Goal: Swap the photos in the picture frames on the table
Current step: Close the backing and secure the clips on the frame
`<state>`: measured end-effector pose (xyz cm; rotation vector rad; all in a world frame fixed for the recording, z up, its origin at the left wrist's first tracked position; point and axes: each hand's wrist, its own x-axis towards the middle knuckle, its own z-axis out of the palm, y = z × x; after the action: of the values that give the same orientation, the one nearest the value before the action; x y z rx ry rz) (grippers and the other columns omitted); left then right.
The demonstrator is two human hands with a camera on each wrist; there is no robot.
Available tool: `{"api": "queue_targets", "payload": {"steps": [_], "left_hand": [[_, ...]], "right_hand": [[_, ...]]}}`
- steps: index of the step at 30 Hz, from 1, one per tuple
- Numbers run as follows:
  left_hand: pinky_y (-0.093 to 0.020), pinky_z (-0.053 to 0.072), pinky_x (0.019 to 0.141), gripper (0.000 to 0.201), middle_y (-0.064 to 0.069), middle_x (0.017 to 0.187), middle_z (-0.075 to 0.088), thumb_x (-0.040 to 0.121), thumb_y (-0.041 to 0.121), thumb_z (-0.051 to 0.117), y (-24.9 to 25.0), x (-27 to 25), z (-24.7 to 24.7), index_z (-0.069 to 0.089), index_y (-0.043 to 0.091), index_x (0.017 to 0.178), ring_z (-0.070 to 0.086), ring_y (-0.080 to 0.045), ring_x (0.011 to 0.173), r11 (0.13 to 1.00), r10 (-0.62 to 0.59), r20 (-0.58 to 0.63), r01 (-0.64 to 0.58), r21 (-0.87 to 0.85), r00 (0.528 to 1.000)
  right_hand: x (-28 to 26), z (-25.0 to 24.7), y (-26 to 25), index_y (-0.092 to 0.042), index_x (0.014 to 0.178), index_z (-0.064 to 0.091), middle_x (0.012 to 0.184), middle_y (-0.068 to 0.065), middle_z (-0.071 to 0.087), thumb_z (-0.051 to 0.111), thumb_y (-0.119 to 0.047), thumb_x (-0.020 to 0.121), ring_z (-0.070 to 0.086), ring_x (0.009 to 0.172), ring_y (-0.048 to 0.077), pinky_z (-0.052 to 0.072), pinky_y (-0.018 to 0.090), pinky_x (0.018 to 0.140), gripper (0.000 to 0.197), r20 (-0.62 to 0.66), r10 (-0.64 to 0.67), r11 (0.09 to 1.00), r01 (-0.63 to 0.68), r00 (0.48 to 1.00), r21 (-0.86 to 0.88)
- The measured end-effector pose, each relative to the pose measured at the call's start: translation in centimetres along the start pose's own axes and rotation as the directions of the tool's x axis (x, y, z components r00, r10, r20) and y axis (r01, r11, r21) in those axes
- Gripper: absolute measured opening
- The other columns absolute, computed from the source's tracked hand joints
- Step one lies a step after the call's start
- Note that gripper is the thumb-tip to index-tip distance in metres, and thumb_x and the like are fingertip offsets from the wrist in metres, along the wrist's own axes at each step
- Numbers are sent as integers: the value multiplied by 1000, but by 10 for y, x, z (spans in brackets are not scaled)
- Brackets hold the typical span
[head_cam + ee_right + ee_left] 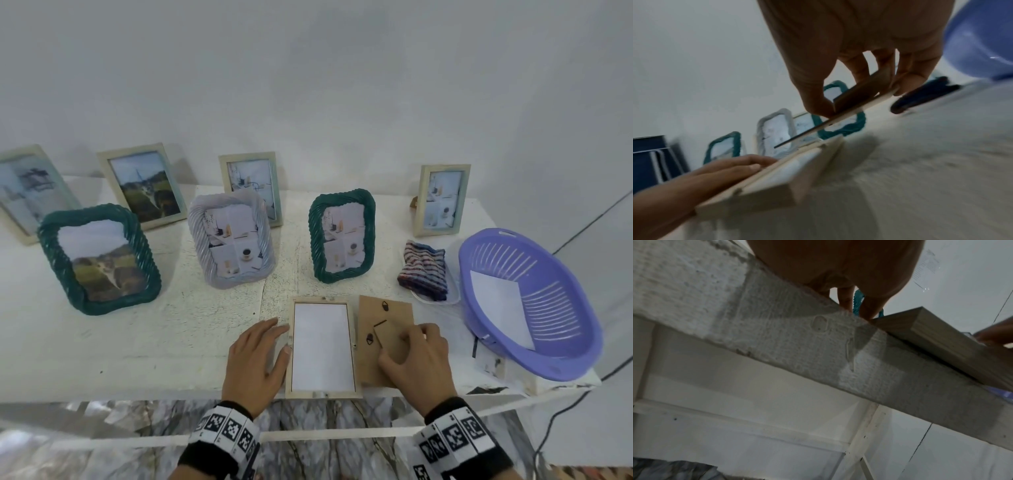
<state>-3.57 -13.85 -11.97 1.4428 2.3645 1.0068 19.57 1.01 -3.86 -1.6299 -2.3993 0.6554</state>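
A pale wooden frame (289, 366) lies face down at the table's front edge with its back off, showing a white sheet (322, 346) inside. My left hand (257, 356) rests flat beside the frame, fingertips touching its left rail (764, 173). To the frame's right, my right hand (414, 363) pinches the brown backing board (383, 308) by its fold-out stand (390, 342). In the right wrist view the backing board (840, 118) is lifted and tilted above the table. Several other framed photos stand behind, among them a green twisted frame (340, 236).
A purple plastic basket (534, 305) holding a white sheet sits at the right. A striped folded cloth (424, 270) lies on a small tray beside it. A grey twisted frame (231, 240) and another green frame (99, 257) stand left of centre.
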Motion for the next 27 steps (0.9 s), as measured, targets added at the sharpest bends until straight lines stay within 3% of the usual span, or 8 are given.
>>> {"api": "queue_targets", "payload": {"steps": [2, 5, 10, 16, 19, 21, 23, 27], "left_hand": [[-34, 30, 104, 44, 17, 138, 48, 92, 54, 36, 0, 0, 0, 55, 37, 127, 37, -8, 131, 1000, -3, 2, 3, -1, 1000], [-33, 30, 104, 44, 17, 138, 48, 92, 54, 36, 0, -1, -1, 56, 37, 127, 38, -8, 130, 1000, 1, -1, -1, -2, 1000], [-31, 28, 102, 43, 18, 138, 47, 92, 54, 36, 1, 0, -1, 56, 38, 126, 37, -7, 130, 1000, 4, -6, -4, -10, 1000], [-30, 27, 102, 42, 19, 137, 47, 92, 55, 36, 3, 0, -1, 56, 38, 126, 36, -6, 130, 1000, 8, -6, -8, -1, 1000], [-30, 27, 102, 42, 18, 138, 47, 93, 54, 36, 3, 0, -1, 56, 38, 126, 36, -5, 130, 1000, 4, -10, -4, -5, 1000], [-30, 27, 102, 42, 18, 138, 47, 93, 54, 36, 2, 0, -1, 56, 38, 127, 35, -6, 131, 1000, 2, -4, -2, -4, 1000], [-32, 29, 103, 42, 18, 138, 47, 93, 54, 36, 1, 0, 0, 55, 38, 127, 36, -7, 131, 1000, 3, -2, -3, -1, 1000], [-33, 30, 103, 43, 16, 138, 48, 93, 54, 36, 1, 0, -1, 56, 37, 127, 37, -8, 130, 1000, 4, -7, -4, 6, 1000]], "right_hand": [[-1, 1, -16, -16, 107, 50, 116, 0, 34, 64, -44, 81, 33, 104, 19, 37, 27, 84, 40, -22, -73, 997, 73, 997, 1], [-4, 10, -41, -19, 112, 49, 117, -1, 33, 59, -48, 83, 32, 105, 16, 39, 24, 87, 43, 52, -157, 987, 158, 986, -18], [-6, 31, -66, -16, 121, 47, 125, 3, 33, 53, -50, 87, 33, 109, 19, 41, 25, 92, 49, 148, -187, 973, 204, 971, -107], [-6, 47, -72, -18, 116, 53, 123, 5, 42, 44, -57, 87, 38, 108, 23, 41, 32, 91, 50, 147, -237, 928, 269, 960, -260], [-3, 46, -63, -20, 113, 58, 120, 2, 42, 32, -63, 83, 38, 107, 21, 42, 31, 90, 58, 174, -265, 933, 298, 949, -204], [4, 39, -52, -20, 113, 61, 119, 0, 43, 41, -51, 89, 41, 105, 17, 42, 26, 87, 44, 164, -264, 960, 276, 950, -52], [15, 28, -39, -19, 117, 63, 114, -1, 48, 51, -27, 93, 49, 98, 15, 42, 21, 82, 27, 178, -277, 960, 267, 944, 79], [31, 9, -17, -25, 111, 66, 106, -5, 59, 58, -13, 89, 58, 84, 10, 40, 8, 72, 27, 376, -353, 935, 305, 857, 182]]}}
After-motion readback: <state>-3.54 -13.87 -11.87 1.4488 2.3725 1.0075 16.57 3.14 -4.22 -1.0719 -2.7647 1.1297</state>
